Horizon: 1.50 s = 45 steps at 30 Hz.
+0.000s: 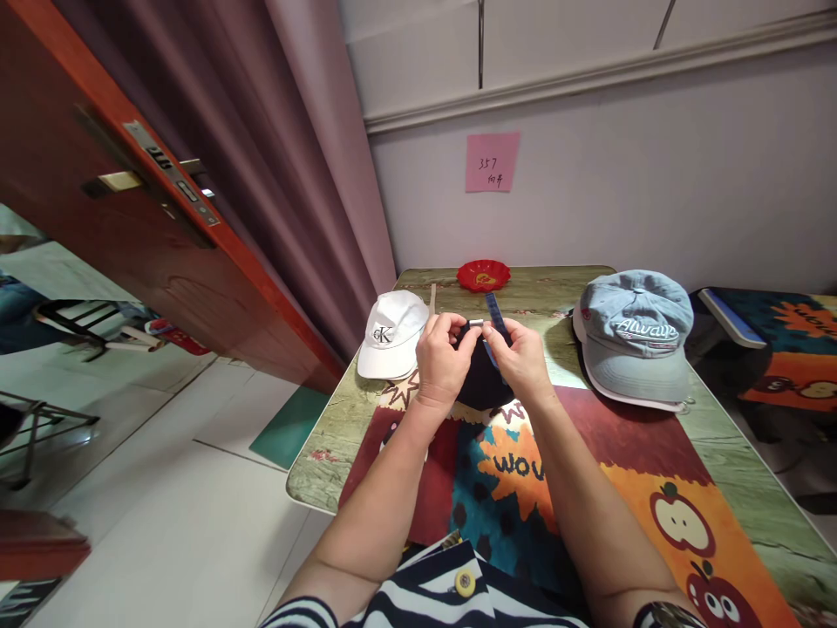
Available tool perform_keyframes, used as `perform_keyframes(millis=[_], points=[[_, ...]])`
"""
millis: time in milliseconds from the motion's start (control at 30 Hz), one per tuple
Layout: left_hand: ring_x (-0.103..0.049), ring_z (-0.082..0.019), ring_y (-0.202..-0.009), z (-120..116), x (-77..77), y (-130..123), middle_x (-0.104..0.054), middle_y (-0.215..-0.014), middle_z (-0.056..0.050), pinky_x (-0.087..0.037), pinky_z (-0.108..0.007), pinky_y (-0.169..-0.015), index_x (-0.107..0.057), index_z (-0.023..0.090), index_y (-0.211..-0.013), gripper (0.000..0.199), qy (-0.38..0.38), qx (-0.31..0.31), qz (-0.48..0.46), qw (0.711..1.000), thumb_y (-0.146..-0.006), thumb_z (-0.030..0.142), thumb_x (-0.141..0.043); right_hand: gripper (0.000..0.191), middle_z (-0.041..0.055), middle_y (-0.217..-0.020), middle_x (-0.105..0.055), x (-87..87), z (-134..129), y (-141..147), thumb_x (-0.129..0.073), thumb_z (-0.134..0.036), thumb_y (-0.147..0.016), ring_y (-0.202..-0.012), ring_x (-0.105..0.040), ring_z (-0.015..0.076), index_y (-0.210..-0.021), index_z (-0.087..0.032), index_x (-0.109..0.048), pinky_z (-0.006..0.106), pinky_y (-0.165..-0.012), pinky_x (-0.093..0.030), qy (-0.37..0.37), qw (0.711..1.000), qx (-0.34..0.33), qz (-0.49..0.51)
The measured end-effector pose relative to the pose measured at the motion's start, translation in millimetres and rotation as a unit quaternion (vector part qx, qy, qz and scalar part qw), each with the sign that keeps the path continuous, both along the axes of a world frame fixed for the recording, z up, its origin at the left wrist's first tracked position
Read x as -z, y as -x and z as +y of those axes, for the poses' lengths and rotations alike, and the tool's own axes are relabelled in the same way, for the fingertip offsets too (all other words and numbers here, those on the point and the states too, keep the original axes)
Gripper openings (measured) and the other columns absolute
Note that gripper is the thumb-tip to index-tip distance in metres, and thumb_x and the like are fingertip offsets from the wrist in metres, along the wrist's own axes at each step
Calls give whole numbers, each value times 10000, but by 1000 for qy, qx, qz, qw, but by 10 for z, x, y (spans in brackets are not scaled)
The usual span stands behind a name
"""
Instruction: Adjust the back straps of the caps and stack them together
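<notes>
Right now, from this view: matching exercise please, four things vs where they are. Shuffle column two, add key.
Things:
1. White cap
2. Red dish
3. Dark item
4. Light blue cap

Places:
A. Held between left hand and right hand
B. On the table, right of both hands
C. Near the table's far edge
D. On the table, left of both hands

Pairs: 1-D, 2-C, 3-A, 4-B

a mauve curtain (314, 157) hangs between brown door (111, 222) and pale wall (588, 166).
</notes>
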<state>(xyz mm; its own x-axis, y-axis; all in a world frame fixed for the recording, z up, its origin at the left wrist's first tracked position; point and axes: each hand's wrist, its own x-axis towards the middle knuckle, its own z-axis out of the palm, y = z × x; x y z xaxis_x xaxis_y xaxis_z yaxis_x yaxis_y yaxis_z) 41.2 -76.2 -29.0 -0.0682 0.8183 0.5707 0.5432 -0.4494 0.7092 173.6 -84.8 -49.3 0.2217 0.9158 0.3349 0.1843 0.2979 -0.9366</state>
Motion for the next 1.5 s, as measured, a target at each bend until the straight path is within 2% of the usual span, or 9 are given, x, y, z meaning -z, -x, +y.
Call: perform_keyframes(millis=[100, 267, 467, 600, 733, 800, 900, 1133, 1500], points=[[-628, -141, -747, 26, 31, -53, -685, -855, -24, -538, -273, -733, -680, 186, -888, 145, 90, 56, -142, 984, -791, 250, -766, 324, 44, -794, -694, 8, -17, 43, -616, -491, -885, -707, -574, 187, -889, -181, -711, 300, -695, -442, -16, 999, 28, -20], [-627, -120, -710, 17, 50, -107, -703, -815, -12, -535, -255, -696, -716, 157, -840, 238, 177, 136, -363, 905, -704, 317, -827, 303, 46, -822, -725, -29, -57, 75, -642, -490, -890, -738, -619, 193, -902, -197, -715, 298, -718, -463, -42, 997, 60, -21], [-576, -82, -697, 42, -61, 18, -642, -803, 11, -433, -162, -533, -696, 160, -789, 218, 201, 131, -432, 869, -681, 299, -824, 412, -1, -715, -679, -142, -82, -86, -547, -576, -945, -464, -424, 93, -1055, -209, -700, 231, -455, -330, -27, 992, 36, 119], [-598, -98, -725, 47, -120, 91, -641, -825, -4, -488, -176, -551, -693, 159, -814, 237, 257, 158, -465, 832, -679, 305, -821, 331, 33, -754, -700, -237, -136, -176, -650, -500, -876, -558, -546, 115, -908, -185, -745, 241, -522, -445, -19, 990, 21, 136], [-615, -116, -748, 15, -159, 99, -644, -831, -18, -545, -208, -603, -686, 155, -823, 246, 272, 167, -448, 835, -681, 303, -821, 307, 30, -773, -720, -285, -195, -136, -689, -398, -818, -557, -556, 124, -1024, -179, -752, 257, -534, -454, 0, 994, -2, 112], [-624, -125, -765, 8, -175, 90, -654, -852, -26, -554, -216, -612, -680, 155, -825, 251, 276, 170, -434, 841, -683, 307, -820, 280, 21, -719, -704, -278, -207, -94, -671, -406, -839, -568, -564, 130, -977, -176, -753, 261, -558, -446, -7, 997, 2, 83], [-636, -138, -769, 23, -194, 66, -663, -865, -36, -564, -236, -621, -674, 153, -832, 255, 301, 181, -427, 833, -679, 298, -817, 283, 21, -674, -689, -232, -190, -44, -657, -447, -869, -627, -613, 154, -836, -178, -738, 275, -630, -462, -27, 998, 38, 30], [-637, -145, -737, 52, -157, -37, -656, -823, -36, -573, -268, -622, -663, 143, -795, 225, 317, 174, -430, 827, -662, 255, -806, 309, 25, -693, -724, -100, -75, -65, -618, -471, -890, -622, -647, 172, -773, -199, -708, 286, -655, -485, -5, 989, 142, -42], [-637, -145, -742, 30, -124, -73, -659, -807, -23, -579, -286, -648, -660, 149, -804, 244, 294, 176, -440, 830, -661, 267, -818, 355, 67, -839, -773, 24, 8, -45, -648, -550, -854, -661, -717, 192, -820, -197, -678, 301, -637, -563, 17, 995, 50, 86]])
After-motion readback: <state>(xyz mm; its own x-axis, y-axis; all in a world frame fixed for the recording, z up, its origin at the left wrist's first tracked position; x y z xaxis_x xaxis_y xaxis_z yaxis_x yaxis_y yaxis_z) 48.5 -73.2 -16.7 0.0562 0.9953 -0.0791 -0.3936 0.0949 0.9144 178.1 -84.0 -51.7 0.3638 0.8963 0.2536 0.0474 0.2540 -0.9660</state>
